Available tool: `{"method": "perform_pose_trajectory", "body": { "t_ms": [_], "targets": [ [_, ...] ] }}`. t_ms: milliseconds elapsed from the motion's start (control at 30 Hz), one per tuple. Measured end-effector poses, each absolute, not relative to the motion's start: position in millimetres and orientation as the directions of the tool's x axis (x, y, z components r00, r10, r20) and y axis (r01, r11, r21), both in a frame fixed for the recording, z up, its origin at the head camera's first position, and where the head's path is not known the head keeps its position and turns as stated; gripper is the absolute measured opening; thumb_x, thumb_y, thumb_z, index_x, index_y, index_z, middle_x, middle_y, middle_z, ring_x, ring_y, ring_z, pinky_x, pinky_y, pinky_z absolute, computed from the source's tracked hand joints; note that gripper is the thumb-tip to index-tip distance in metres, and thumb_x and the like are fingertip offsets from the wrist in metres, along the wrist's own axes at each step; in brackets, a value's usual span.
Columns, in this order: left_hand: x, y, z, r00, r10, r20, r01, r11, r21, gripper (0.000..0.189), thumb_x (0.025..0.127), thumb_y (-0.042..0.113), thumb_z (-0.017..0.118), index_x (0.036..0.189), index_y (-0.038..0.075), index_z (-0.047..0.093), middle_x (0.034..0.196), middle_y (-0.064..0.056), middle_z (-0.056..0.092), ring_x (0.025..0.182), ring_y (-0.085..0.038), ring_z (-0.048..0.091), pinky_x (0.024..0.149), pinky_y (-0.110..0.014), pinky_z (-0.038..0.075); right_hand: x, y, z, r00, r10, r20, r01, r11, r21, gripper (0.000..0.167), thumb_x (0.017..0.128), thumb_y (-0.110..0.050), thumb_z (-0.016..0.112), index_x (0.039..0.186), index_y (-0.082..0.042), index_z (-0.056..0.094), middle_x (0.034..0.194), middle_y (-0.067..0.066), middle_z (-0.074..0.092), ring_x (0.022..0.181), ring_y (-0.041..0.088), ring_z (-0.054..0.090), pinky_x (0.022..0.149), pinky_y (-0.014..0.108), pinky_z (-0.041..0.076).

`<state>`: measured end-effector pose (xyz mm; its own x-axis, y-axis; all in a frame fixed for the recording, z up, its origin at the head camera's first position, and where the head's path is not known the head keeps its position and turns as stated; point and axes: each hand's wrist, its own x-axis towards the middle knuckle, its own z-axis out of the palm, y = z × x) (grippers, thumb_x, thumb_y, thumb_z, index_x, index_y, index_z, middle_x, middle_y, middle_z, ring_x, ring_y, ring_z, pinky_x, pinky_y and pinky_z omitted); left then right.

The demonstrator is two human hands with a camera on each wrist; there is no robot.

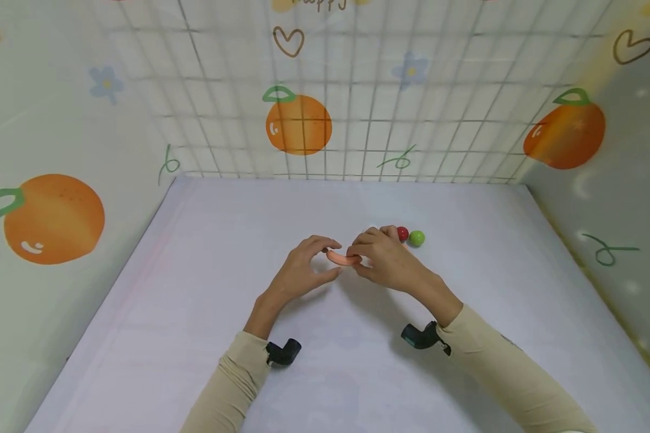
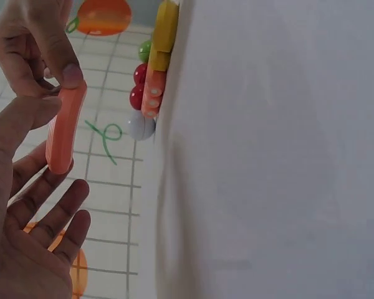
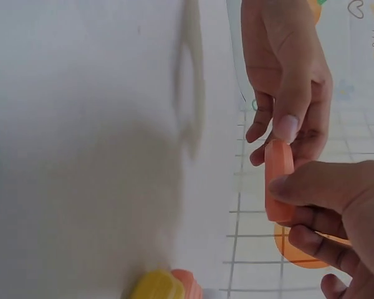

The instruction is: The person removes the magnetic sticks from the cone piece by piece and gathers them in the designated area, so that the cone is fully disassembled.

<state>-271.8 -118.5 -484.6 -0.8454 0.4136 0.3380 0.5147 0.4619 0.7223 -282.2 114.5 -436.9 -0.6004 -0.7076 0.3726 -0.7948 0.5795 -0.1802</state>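
My right hand (image 1: 387, 258) pinches a curved, salmon-coloured plastic piece (image 1: 340, 259) between thumb and fingers, raised above the white surface. The same ridged piece (image 2: 67, 128) stands upright in the left wrist view, and the right thumb lies across the piece (image 3: 278, 162) in the right wrist view. My left hand (image 1: 302, 267) is at the piece's other end, thumb and fingers spread apart around it. Whether its fingertips touch the piece is hard to tell. Behind the right hand lie a red ball (image 1: 402, 233) and a green ball (image 1: 417, 238), the red one partly covered.
Beyond the hands, the left wrist view shows a yellow piece (image 2: 166, 28), a salmon piece with pale dots (image 2: 153, 93), red balls (image 2: 136, 96) and a white ball (image 2: 141, 126). A white grid panel (image 1: 357, 138) stands behind a printed curtain at the back.
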Motion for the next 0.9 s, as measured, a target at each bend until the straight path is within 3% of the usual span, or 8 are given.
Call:
{"method": "perform_pose_trajectory", "body": {
  "t_ms": [267, 667, 900],
  "targets": [
    [-270.1, -106.3, -477.0, -0.831, 0.425, 0.359, 0.529, 0.406, 0.745, 0.041, 0.087, 0.027, 0.080, 0.125, 0.023, 0.064, 0.127, 0.010, 0.056, 0.114, -0.022, 0.056, 0.099, -0.049, 0.046, -275.4, 129.9, -432.9, -0.602, -0.699, 0.387, -0.791, 0.590, -0.166, 0.016, 0.078, -0.011, 0.085, 0.088, -0.017, 0.074, 0.088, -0.006, 0.066, 0.092, 0.019, 0.057, 0.087, 0.049, 0.035],
    [-269.3, -87.1, -474.4, -0.831, 0.450, 0.328, 0.521, 0.421, 0.743, 0.042, 0.088, 0.034, 0.078, 0.126, 0.024, 0.064, 0.129, 0.011, 0.056, 0.115, -0.018, 0.054, 0.098, -0.050, 0.046, -271.3, 149.5, -430.9, -0.574, -0.702, 0.421, -0.806, 0.575, -0.140, 0.016, 0.078, -0.009, 0.085, 0.087, -0.015, 0.074, 0.094, -0.005, 0.071, 0.097, 0.020, 0.057, 0.084, 0.048, 0.034],
    [-268.5, -73.6, -471.6, -0.829, 0.459, 0.318, 0.517, 0.416, 0.748, 0.046, 0.087, 0.028, 0.080, 0.129, 0.019, 0.063, 0.129, 0.012, 0.056, 0.117, -0.014, 0.052, 0.100, -0.050, 0.045, -266.6, 158.1, -430.9, -0.592, -0.690, 0.417, -0.795, 0.586, -0.159, 0.019, 0.075, -0.012, 0.088, 0.087, -0.016, 0.074, 0.098, -0.002, 0.072, 0.099, 0.020, 0.059, 0.083, 0.048, 0.034]
  ]
}}
